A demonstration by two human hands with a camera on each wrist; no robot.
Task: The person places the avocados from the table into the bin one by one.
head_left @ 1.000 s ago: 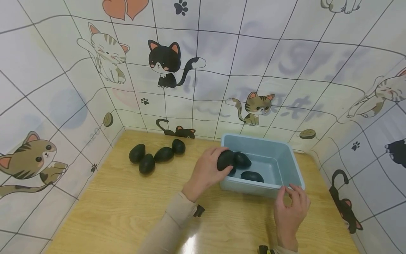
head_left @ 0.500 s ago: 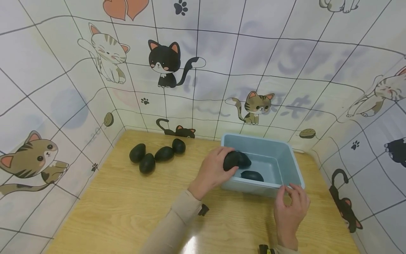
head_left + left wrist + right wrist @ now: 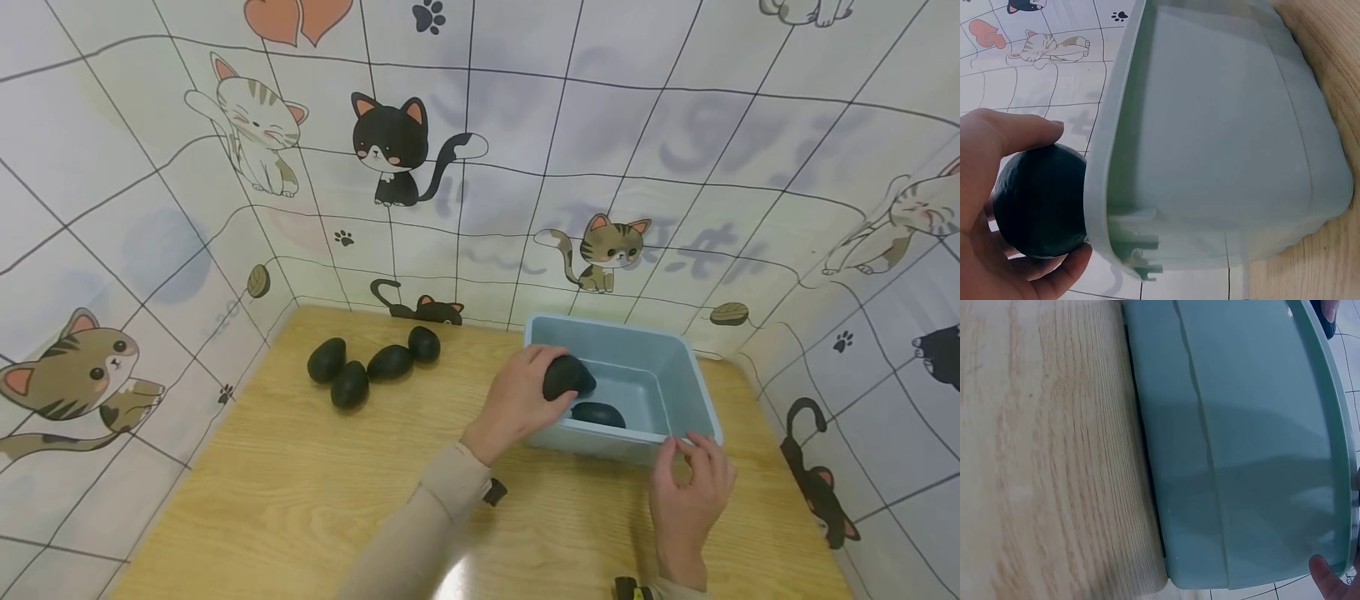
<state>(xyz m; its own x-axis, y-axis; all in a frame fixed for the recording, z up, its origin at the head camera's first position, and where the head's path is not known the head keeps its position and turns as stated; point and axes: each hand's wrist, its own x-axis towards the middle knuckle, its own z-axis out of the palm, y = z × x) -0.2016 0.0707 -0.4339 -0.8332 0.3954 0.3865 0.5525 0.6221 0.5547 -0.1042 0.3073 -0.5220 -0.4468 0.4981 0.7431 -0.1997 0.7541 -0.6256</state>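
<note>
My left hand grips a dark avocado over the left end of a light blue plastic bin, fingers on its far side and thumb on its near side. In the left wrist view this held avocado appears round and sits beyond the bin's rim. Another avocado shows partly behind it in the bin, and one more avocado lies along the near wall. At the near right corner my right hand pinches the rim between thumb and fingers; only fingertips show in the right wrist view.
Several loose avocados lie grouped at the back left of the wooden table. The bin stands near the back wall, which is covered in cat-print sheeting, with more sheeting at both sides.
My left hand has moved a little to the right with the avocado, further over the bin, covering more of the avocado behind it. The right hand stays at the rim.
</note>
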